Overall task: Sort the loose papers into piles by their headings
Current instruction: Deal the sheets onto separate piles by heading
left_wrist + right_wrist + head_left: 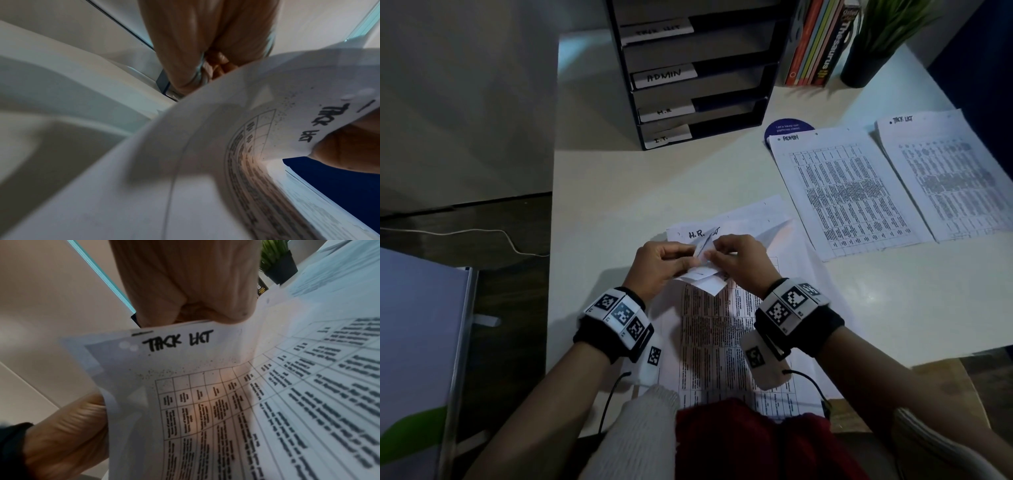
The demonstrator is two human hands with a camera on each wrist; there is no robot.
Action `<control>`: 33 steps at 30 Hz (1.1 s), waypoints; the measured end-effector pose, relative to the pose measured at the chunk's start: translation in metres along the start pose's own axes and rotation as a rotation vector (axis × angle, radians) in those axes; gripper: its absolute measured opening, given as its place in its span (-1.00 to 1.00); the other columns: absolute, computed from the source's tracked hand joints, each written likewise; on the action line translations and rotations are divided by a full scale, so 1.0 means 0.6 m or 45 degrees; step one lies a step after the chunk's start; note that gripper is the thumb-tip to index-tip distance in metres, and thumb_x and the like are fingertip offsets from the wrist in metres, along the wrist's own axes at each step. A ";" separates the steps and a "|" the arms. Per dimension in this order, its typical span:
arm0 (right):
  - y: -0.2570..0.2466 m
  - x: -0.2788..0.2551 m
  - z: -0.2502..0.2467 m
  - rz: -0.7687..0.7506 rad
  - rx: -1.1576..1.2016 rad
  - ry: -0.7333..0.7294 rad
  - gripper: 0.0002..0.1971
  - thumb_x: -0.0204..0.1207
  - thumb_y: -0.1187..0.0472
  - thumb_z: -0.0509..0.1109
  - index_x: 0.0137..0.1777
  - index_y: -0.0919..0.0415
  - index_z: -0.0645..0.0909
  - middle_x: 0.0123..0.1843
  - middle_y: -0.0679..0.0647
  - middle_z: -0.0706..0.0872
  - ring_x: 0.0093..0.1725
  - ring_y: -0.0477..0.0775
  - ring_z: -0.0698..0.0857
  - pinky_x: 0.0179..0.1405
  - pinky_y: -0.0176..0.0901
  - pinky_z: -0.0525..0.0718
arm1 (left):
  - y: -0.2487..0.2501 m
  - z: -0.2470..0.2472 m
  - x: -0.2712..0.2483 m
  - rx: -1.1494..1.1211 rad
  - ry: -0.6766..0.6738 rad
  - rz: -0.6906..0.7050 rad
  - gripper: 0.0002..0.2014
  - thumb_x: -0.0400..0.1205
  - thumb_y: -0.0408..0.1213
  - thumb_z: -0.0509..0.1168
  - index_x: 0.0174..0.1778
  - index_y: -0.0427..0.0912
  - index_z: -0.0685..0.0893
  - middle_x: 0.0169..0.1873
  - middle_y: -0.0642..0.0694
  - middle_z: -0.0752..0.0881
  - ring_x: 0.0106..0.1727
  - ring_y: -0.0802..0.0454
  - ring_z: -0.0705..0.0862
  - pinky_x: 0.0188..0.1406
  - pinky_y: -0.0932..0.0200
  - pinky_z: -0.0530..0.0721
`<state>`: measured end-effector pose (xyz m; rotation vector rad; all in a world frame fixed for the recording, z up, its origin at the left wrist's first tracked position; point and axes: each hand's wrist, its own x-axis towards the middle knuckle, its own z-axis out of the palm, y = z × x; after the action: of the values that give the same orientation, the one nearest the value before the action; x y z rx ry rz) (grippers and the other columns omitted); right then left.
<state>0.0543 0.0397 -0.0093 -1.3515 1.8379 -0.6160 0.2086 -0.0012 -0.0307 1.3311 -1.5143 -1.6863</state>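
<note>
While both hands (688, 260) pinch its top corner between them, the task-list sheet (205, 386) curls upward.

In the head view the left hand (659, 265) and right hand (736, 260) cover the lifted corner of the sheet (700, 274), so its heading is unreadable there. Beside the grip, the "H.R." paper (739, 219) is partly hidden. The table print on both is too blurred to read
</note>
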 end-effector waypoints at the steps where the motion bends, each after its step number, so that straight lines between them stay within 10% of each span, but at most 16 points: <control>1: 0.000 0.000 -0.001 0.000 -0.010 0.018 -0.74 0.48 0.20 0.39 -0.43 0.07 0.48 -0.25 -0.01 0.62 -0.13 0.00 0.55 0.23 0.20 0.50 | -0.005 -0.001 0.003 0.013 0.023 -0.022 -0.77 0.48 -0.46 0.41 0.05 -0.33 0.69 -0.24 -0.09 0.74 -0.35 0.30 0.72 -0.28 0.37 0.71; 4: 0.003 -0.013 -0.004 -0.092 0.022 0.164 -0.78 0.32 0.08 0.32 -0.50 0.11 0.49 0.11 0.06 0.64 0.06 -0.03 0.50 0.35 0.03 0.36 | -0.023 -0.012 0.015 0.091 0.154 -0.041 -0.74 0.57 -0.34 0.36 -0.19 -0.56 0.64 -0.32 -0.42 0.68 -0.30 -0.04 0.63 -0.17 -0.13 0.72; 8: 0.012 -0.037 -0.003 -0.286 -0.008 0.335 -0.78 0.12 -0.11 0.14 -0.63 -0.06 0.35 0.21 -0.22 0.52 0.26 -0.15 0.33 0.27 -0.25 0.06 | -0.034 -0.015 0.022 0.127 0.253 -0.077 -0.79 0.60 -0.40 0.30 -0.37 -0.32 0.62 -0.53 -0.02 0.62 -0.51 0.21 0.54 -0.28 0.21 0.51; 11: 0.015 -0.037 -0.008 -0.314 -0.035 0.326 -0.74 0.12 -0.13 0.09 -0.63 -0.02 0.41 0.16 -0.32 0.54 0.35 -0.18 0.33 0.46 -0.09 -0.01 | -0.024 -0.007 0.016 0.216 0.265 -0.052 -0.91 0.64 -0.44 0.23 -0.02 -0.24 0.62 -0.21 -0.23 0.73 -0.33 0.24 0.60 -0.21 0.24 0.52; 14: 0.012 -0.025 -0.018 -0.285 -0.119 0.195 -0.37 0.13 -0.23 -0.02 -0.26 0.22 0.73 -0.01 -0.29 0.57 0.39 -0.13 0.39 0.51 -0.03 -0.19 | -0.012 0.001 0.006 0.269 0.246 0.070 -0.51 0.62 -0.48 0.22 0.44 -0.02 0.36 0.14 -0.15 0.60 0.05 0.07 0.59 0.01 0.43 0.56; 17: 0.013 -0.006 -0.035 -0.296 -0.257 0.025 -0.22 0.23 -0.41 -0.17 -0.02 0.09 0.69 0.05 -0.25 0.54 0.44 -0.17 0.30 0.52 0.14 -0.34 | 0.001 0.005 -0.004 0.427 0.168 0.271 -0.49 0.61 0.03 0.20 0.48 -0.04 0.38 0.45 -0.13 0.34 0.45 0.06 0.34 0.41 0.19 0.35; 21: 0.021 0.023 -0.052 -0.228 -0.319 -0.087 -0.34 0.41 -0.40 -0.19 0.11 -0.04 0.58 0.21 -0.15 0.61 0.48 -0.10 0.25 0.50 0.32 -0.34 | -0.001 -0.004 -0.011 0.130 -0.123 0.051 0.12 0.12 0.70 -0.06 0.28 -0.18 0.56 0.18 -0.20 0.66 0.13 0.04 0.62 0.18 0.09 0.59; 24: 0.017 0.029 -0.061 -0.165 -0.160 -0.104 -0.51 0.45 -0.23 -0.11 0.15 -0.03 0.48 0.08 -0.06 0.64 0.36 -0.04 0.35 0.53 0.25 -0.20 | -0.004 0.006 -0.022 0.266 -0.254 -0.030 -0.23 0.22 0.40 0.30 0.20 -0.09 0.51 -0.04 -0.05 0.68 -0.03 0.09 0.68 -0.20 0.29 0.69; 27: 0.018 0.027 -0.068 -0.169 -0.183 -0.079 -0.47 0.38 -0.10 0.09 0.32 0.10 0.44 0.23 0.04 0.59 0.35 0.03 0.39 0.55 0.19 -0.03 | -0.016 0.030 -0.017 0.452 -0.115 -0.020 -0.64 0.58 -0.22 0.33 0.25 -0.32 0.57 0.09 -0.25 0.70 0.16 -0.18 0.68 -0.01 0.11 0.69; 30: 0.053 0.024 -0.091 -0.047 -0.303 0.580 -0.33 0.30 -0.04 0.30 0.41 0.25 0.39 0.47 0.20 0.40 0.47 0.18 0.32 0.53 0.15 0.12 | 0.007 0.031 -0.003 0.369 0.070 0.016 -0.66 0.61 -0.33 0.31 0.28 -0.40 0.59 0.16 -0.27 0.69 0.20 -0.17 0.66 0.06 0.16 0.60; 33: 0.071 0.000 -0.139 0.277 0.364 0.901 -0.19 0.28 0.05 0.42 0.51 0.32 0.22 0.40 0.26 0.41 0.34 0.18 0.44 0.31 0.04 0.44 | 0.057 0.010 0.008 0.088 0.196 0.093 -0.68 0.56 -0.36 0.35 0.21 -0.38 0.63 0.03 -0.15 0.70 0.07 -0.06 0.69 0.09 0.16 0.57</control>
<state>-0.0373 0.0489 0.0083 -0.7706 2.2824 -1.2978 0.1934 -0.0114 -0.0006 1.3899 -1.5247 -1.4635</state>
